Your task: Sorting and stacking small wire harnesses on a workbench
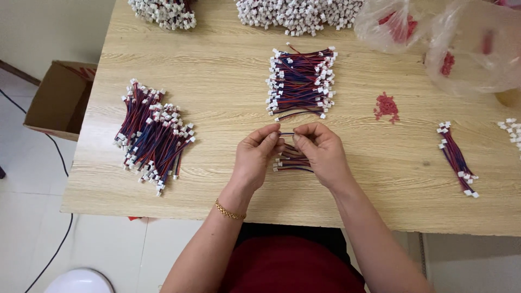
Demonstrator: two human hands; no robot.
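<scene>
A: Just above the near edge of the surface, what are your hands doing?

B: Your left hand and right hand meet fingertip to fingertip, each pinching one end of a short wire lead stretched between them. A gold bracelet sits on your left wrist.

A: And right under them?

B: A small bunch of leads with white plugs lies on the wood, partly hidden by your right palm.

A: Further out?

B: To your left lies a loose heap of red and blue leads; to your right a small bundle. Straight ahead is a tidy stack of leads, with a scatter of small red pieces beside it.

A: At the far edge?

B: Piles of white connectors and clear plastic bags holding red bits. A cardboard box stands on the floor to your left.
</scene>
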